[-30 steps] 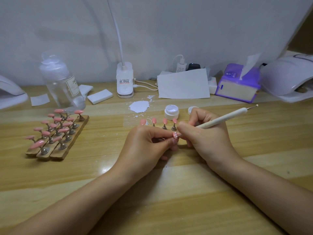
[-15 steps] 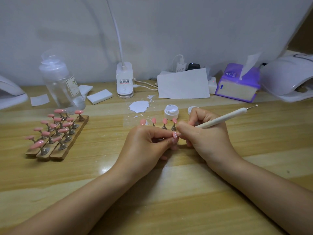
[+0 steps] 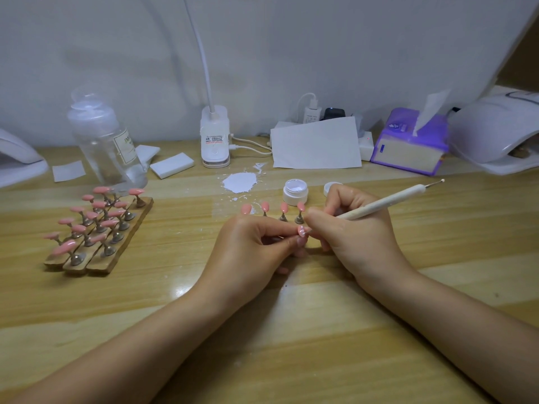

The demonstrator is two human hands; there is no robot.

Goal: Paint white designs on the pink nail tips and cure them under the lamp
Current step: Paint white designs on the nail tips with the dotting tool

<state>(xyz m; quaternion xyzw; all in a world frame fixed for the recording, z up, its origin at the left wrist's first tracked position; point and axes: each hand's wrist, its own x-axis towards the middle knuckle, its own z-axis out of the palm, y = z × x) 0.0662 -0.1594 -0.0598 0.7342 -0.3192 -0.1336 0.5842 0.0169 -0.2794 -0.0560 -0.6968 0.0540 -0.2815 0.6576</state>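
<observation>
Left hand [image 3: 256, 246]: fingers pinch a pink nail tip [image 3: 302, 230] at frame centre. Right hand [image 3: 354, 228]: fingers curl round a white dotting pen [image 3: 388, 201], its tip at that nail. Behind: four pink tips on stands [image 3: 283, 212], open white gel pot [image 3: 295, 191]. Left: wooden rack of pink tips [image 3: 99, 228]. Upper right: curing lamp [image 3: 495, 132] on worktop [image 3: 291, 330].

Wall: plain pale grey-white sheet [image 3: 291, 53] behind the desk, faint soft shadows on it.
Desk: light wooden planks [image 3: 262, 345], glossy, small glare spots.
Light: soft and even; white lamp stalk [image 3: 201, 51] rises from a clip base.
</observation>
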